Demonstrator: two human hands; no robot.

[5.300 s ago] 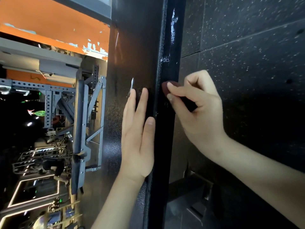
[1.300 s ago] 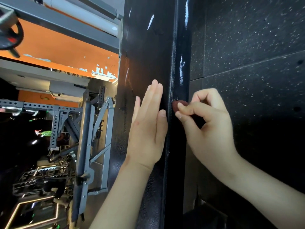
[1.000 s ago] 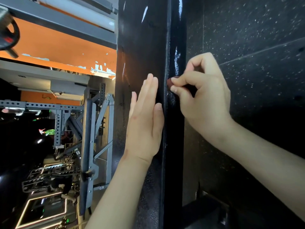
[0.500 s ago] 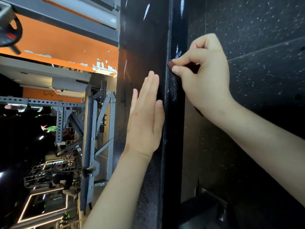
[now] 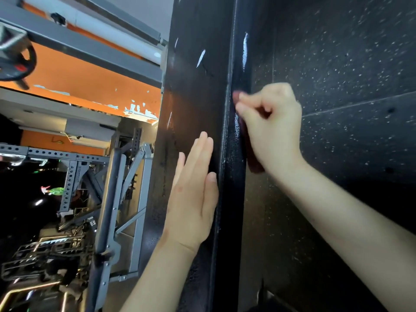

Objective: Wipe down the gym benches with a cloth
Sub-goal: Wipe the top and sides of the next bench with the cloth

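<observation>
The black padded bench (image 5: pixel 193 97) fills the middle of the head view, seen sideways with its glossy side edge (image 5: pixel 234 176) facing me. My left hand (image 5: pixel 193 199) lies flat on the bench's top surface, fingers straight. My right hand (image 5: pixel 272 129) grips a dark red cloth (image 5: pixel 253 161) and presses it against the side edge. A small fold of cloth shows at the fingertips (image 5: pixel 235 97); most of the cloth is hidden behind the hand.
Black speckled rubber floor (image 5: pixel 349 75) spreads to the right of the bench. A grey perforated steel rack (image 5: pixel 72 176) and its frame stand at left. An orange wall (image 5: pixel 78 82) with chipped paint lies behind it.
My right hand with the cloth first slid along the bench's side edge away from me, then came back a little toward me. My left hand stayed flat on the pad.
</observation>
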